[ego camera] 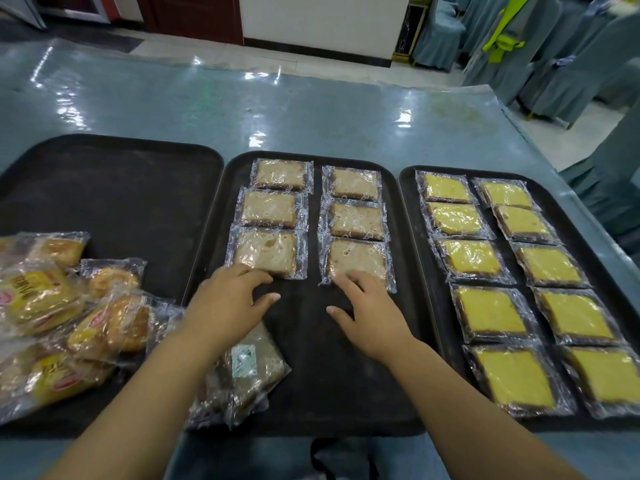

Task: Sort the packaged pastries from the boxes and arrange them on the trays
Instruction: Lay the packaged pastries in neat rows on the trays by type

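Three black trays lie side by side. The middle tray (304, 358) carries two columns of wrapped beige cake slices. My left hand (228, 303) rests fingertips on the near slice of the left column (266, 252). My right hand (370, 313) touches the near slice of the right column (356, 259). Both hands are spread and grip nothing. A loose brown slice, label side up (246, 372), lies under my left forearm. The right tray (407, 209) holds two columns of yellow cake slices (491, 313). The left tray (114, 199) bears a heap of bagged round pastries (107, 327) at its near left.
The trays sit on a glossy blue-grey table (311, 112). Chairs in grey-blue covers (540, 64) stand beyond its far right corner. A dark strap (322, 455) hangs at the table's near edge.
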### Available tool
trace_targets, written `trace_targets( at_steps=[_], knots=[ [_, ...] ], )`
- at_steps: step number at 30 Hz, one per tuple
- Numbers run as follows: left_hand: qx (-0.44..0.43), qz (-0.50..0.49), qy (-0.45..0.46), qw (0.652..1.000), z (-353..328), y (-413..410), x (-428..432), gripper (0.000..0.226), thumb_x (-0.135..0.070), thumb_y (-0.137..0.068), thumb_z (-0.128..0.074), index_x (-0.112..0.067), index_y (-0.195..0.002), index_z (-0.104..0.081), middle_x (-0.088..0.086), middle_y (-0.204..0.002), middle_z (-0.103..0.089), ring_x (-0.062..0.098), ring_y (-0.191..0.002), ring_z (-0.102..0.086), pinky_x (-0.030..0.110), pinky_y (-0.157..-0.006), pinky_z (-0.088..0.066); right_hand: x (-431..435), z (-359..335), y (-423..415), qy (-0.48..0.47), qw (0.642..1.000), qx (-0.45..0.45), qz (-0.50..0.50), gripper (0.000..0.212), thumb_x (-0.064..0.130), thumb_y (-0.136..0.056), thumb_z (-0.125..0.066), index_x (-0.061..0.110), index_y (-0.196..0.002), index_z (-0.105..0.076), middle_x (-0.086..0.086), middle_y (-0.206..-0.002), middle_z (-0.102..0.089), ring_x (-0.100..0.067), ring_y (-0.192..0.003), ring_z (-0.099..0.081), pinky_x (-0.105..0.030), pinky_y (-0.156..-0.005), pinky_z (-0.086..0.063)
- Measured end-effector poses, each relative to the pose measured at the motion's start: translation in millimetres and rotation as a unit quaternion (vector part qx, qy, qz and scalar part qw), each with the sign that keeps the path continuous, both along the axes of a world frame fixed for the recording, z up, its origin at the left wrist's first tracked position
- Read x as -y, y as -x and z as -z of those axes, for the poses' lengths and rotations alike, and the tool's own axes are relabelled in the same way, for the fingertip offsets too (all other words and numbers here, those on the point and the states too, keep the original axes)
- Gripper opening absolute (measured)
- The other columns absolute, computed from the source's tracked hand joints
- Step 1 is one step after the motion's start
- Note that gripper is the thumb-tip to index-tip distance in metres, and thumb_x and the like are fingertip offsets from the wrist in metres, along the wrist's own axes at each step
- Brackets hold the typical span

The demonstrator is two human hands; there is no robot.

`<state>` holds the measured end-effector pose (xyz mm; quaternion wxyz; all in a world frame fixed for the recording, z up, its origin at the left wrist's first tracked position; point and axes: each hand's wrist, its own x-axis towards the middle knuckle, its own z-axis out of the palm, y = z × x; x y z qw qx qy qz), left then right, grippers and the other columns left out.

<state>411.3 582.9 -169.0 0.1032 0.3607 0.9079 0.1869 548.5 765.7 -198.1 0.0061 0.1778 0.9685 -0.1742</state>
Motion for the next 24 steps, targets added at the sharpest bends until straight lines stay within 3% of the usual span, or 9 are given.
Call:
trace_targets(
  at_steps=[5, 9, 13, 15, 20, 24],
  knots=[
    [0.002, -0.023, 0.172, 0.985, -2, -19, 32, 0.062, -0.056, -0.085, -0.052, -0.025, -0.137, -0.041, -0.002, -0.13, -0.038, 0.024, -0.117, -0.034, 0.037, -0.1, -0.034, 26, 6, -18, 0.04, 0.999, -0.004, -0.032, 0.049, 0.038, -0.094, -0.052, 0.019, -0.138, -0.044, 0.001, -0.135, -0.045, -0.019, -0.124, -0.041, -0.031, -0.103, -0.037],
    [-0.021, -0.016, 0.214, 0.977, -2, -29, 36, 0.063, -0.057, -0.08, -0.057, -0.025, -0.132, -0.043, -0.002, -0.127, -0.031, 0.024, -0.114, -0.032, 0.037, -0.1, -0.028, 38, 10, -27, 0.074, 0.997, 0.026, -0.024, 0.048, 0.039, -0.094, -0.052, 0.022, -0.137, -0.044, 0.004, -0.133, -0.046, -0.016, -0.123, -0.042, -0.03, -0.101, -0.039],
    [-0.004, -0.036, 0.212, 0.977, -2, -31, 34, 0.061, -0.055, -0.076, -0.064, -0.028, -0.128, -0.045, 0.004, -0.136, -0.029, 0.029, -0.121, -0.028, 0.04, -0.104, -0.026, 44, 8, -30, 0.099, 0.993, 0.057, -0.024, 0.047, 0.041, -0.094, -0.052, 0.023, -0.136, -0.045, 0.004, -0.132, -0.047, -0.017, -0.122, -0.043, -0.031, -0.101, -0.039],
    [0.0, -0.04, 0.206, 0.978, -1, -31, 32, 0.058, -0.053, -0.075, -0.067, -0.03, -0.125, -0.046, 0.002, -0.134, -0.039, 0.028, -0.121, -0.031, 0.039, -0.102, -0.028, 45, 6, -31, 0.111, 0.991, 0.065, -0.025, 0.046, 0.041, -0.093, -0.053, 0.023, -0.135, -0.046, 0.003, -0.132, -0.048, -0.017, -0.122, -0.043, -0.031, -0.101, -0.039],
    [-0.034, -0.045, 0.106, 0.993, -2, -41, 27, 0.061, -0.033, -0.08, -0.069, -0.028, -0.134, -0.042, -0.003, -0.131, -0.044, 0.024, -0.123, -0.034, 0.035, -0.101, -0.03, 48, 2, -33, 0.145, 0.987, 0.066, -0.017, 0.049, 0.041, -0.092, -0.056, 0.021, -0.136, -0.046, 0.002, -0.13, -0.05, -0.017, -0.122, -0.044, -0.029, -0.102, -0.038],
    [-0.006, -0.019, -0.009, 1.0, -7, -51, 21, 0.05, -0.013, -0.085, -0.062, -0.026, -0.13, -0.047, -0.006, -0.123, -0.046, 0.019, -0.105, -0.054, 0.035, -0.078, -0.047, 47, -2, -31, 0.179, 0.982, 0.06, -0.016, 0.057, 0.041, -0.09, -0.058, 0.02, -0.141, -0.04, 0.0, -0.135, -0.047, -0.015, -0.125, -0.044, -0.028, -0.103, -0.037]
  ],
)
